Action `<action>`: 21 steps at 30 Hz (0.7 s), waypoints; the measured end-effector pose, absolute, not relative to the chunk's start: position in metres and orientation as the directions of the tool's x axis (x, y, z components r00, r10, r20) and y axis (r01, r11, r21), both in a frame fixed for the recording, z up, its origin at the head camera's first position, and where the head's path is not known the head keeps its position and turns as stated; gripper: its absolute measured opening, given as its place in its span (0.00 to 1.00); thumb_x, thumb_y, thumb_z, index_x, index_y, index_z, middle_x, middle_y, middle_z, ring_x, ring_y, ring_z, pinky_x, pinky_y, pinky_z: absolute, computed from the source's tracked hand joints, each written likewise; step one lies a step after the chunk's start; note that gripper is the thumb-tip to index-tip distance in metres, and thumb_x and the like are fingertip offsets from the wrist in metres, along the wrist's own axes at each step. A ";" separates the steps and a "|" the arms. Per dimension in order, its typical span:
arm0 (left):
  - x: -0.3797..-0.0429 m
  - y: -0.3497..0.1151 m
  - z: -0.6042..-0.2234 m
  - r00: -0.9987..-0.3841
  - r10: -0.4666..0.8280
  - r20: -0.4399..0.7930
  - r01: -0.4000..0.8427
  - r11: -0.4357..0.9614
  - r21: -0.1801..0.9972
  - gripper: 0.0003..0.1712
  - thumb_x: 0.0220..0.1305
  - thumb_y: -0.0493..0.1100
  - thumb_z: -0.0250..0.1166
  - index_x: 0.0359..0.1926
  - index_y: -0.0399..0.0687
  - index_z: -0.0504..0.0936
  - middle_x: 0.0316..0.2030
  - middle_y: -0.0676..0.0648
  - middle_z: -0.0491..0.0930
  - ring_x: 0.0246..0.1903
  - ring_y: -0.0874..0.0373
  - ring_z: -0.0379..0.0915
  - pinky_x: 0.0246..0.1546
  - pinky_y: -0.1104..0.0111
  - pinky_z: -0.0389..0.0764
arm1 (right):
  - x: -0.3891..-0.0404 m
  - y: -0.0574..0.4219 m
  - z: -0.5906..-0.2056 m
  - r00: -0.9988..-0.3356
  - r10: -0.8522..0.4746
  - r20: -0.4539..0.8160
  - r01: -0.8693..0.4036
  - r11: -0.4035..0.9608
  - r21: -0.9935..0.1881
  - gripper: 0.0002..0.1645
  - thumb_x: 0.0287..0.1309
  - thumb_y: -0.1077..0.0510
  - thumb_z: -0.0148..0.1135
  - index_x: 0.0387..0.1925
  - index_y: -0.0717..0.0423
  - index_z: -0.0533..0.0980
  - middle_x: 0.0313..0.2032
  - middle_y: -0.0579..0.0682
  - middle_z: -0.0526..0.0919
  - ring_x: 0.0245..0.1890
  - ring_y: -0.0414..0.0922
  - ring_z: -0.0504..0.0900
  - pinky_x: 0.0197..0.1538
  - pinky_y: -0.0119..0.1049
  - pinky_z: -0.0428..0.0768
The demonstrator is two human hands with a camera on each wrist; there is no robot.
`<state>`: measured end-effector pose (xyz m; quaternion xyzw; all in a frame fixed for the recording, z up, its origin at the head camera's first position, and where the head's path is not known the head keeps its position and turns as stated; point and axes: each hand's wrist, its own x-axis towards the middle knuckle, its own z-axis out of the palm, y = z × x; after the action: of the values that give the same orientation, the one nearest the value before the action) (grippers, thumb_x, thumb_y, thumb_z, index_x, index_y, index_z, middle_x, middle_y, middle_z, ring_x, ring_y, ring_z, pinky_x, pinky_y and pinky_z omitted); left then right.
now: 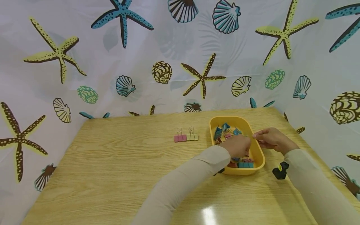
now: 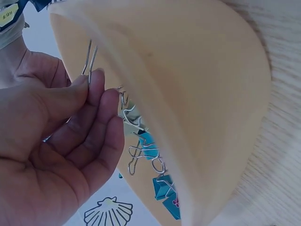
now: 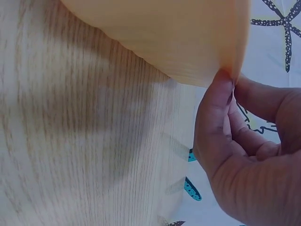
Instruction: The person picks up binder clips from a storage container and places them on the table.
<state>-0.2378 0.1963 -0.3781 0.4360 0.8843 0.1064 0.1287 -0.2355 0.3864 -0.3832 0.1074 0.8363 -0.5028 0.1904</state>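
A yellow plastic bin (image 1: 256, 150) on the table holds several binder clips. My left hand (image 1: 238, 145) reaches over it from the front. In the left wrist view its thumb and fingertips pinch a binder clip by a wire handle (image 2: 91, 63); the clip's body is hidden by the hand. Blue clips (image 2: 163, 187) and a pale green clip (image 2: 133, 117) lie in the bin beyond the fingers. At the bin's right side my right hand (image 1: 272, 139) pinches the rim between thumb and fingers, as the right wrist view shows (image 3: 249, 136).
Left of the bin, a pink binder clip (image 1: 180, 138) and a pale yellow binder clip (image 1: 192, 137) stand side by side on the wooden table (image 1: 121, 162). A cloth (image 1: 168, 93) printed with starfish and shells hangs behind and along the sides.
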 end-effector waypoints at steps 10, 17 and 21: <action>-0.242 0.191 -0.373 -0.576 0.809 -0.118 0.713 0.567 0.411 0.08 0.65 0.38 0.63 0.32 0.48 0.88 0.25 0.55 0.84 0.18 0.68 0.68 0.21 0.80 0.68 | -0.235 0.386 -0.384 -0.913 -0.011 -0.407 0.351 0.487 -0.800 0.31 0.70 0.54 0.51 0.62 0.76 0.62 0.42 0.50 0.79 0.34 0.35 0.83 0.41 0.32 0.82; -0.244 0.188 -0.367 -0.607 0.791 -0.071 0.696 0.573 0.433 0.10 0.68 0.40 0.60 0.38 0.49 0.88 0.30 0.57 0.84 0.21 0.69 0.73 0.25 0.80 0.71 | -0.235 0.385 -0.384 -0.912 -0.011 -0.410 0.360 0.460 -0.812 0.31 0.70 0.55 0.52 0.61 0.77 0.62 0.39 0.48 0.81 0.34 0.37 0.84 0.42 0.34 0.83; -0.246 0.183 -0.362 -0.604 0.797 -0.009 0.721 0.551 0.420 0.10 0.69 0.40 0.59 0.40 0.49 0.88 0.33 0.56 0.85 0.23 0.70 0.73 0.27 0.81 0.71 | -0.235 0.385 -0.384 -0.911 -0.003 -0.412 0.362 0.474 -0.803 0.31 0.70 0.54 0.52 0.61 0.77 0.62 0.40 0.50 0.81 0.34 0.38 0.84 0.42 0.34 0.83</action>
<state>-0.2461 0.1834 -0.3624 0.4336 0.8750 0.1909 0.0995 -0.2348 0.3848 -0.3841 0.1071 0.8390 -0.5016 0.1816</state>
